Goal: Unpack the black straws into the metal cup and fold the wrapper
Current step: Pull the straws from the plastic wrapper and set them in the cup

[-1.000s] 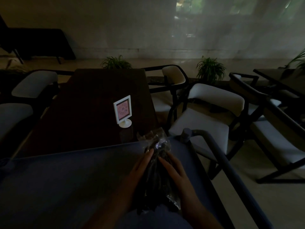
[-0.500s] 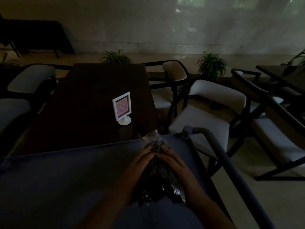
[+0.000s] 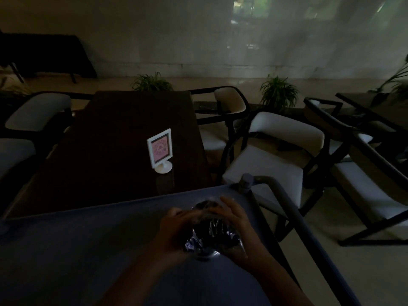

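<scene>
A clear plastic wrapper [image 3: 212, 235] holding black straws lies on the blue-grey cart top [image 3: 88, 250], near its right edge. My left hand [image 3: 176, 226] grips the wrapper's left side, fingers curled at its far end. My right hand [image 3: 231, 219] lies over the wrapper's right side with fingers spread across its far end. The far end of the wrapper looks bunched down under both hands. No metal cup shows in the dim view.
A grey cart handle [image 3: 287, 215] runs along the right edge. Beyond the cart stands a dark table [image 3: 123, 151] with a white-framed pink sign [image 3: 160, 149]. White-cushioned chairs [image 3: 276, 160] stand to the right and left, and potted plants [image 3: 278, 91] behind.
Both hands slid forward along the wrapper to its far end. The upright bunched tip of the wrapper has been pressed down beneath the fingers.
</scene>
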{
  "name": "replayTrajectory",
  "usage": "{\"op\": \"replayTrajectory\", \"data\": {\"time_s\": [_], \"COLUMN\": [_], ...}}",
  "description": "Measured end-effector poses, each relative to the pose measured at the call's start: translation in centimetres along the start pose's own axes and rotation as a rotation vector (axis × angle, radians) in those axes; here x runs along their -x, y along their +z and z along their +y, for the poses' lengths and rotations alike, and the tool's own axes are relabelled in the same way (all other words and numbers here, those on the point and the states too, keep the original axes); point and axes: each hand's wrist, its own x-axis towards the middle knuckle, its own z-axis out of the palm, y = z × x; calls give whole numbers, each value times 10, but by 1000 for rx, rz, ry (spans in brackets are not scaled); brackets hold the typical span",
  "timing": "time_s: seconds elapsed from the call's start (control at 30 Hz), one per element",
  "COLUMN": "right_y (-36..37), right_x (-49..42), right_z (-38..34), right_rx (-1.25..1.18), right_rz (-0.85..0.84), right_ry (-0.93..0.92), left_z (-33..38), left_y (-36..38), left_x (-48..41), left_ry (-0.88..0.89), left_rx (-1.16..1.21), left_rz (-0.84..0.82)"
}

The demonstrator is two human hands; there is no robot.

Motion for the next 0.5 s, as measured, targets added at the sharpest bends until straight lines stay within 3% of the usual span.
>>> {"op": "replayTrajectory", "data": {"time_s": [0.13, 0.27, 0.4, 0.5], "right_y": [5, 11, 17, 22], "right_x": [-3, -3, -13, -14], "right_z": [24, 48, 51, 50], "right_rx": [-104, -165, -214, -203], "right_rz": [12, 18, 22, 29], "right_ry": [201, 361, 392, 406], "left_z": [1, 8, 0, -13], "left_y": [1, 10, 24, 28], "left_x": [-5, -5, -11, -12], "left_ry": [112, 17, -175, -215], "left_rx": [-74, 195, 447, 360], "left_rz": [56, 130, 143, 32]}}
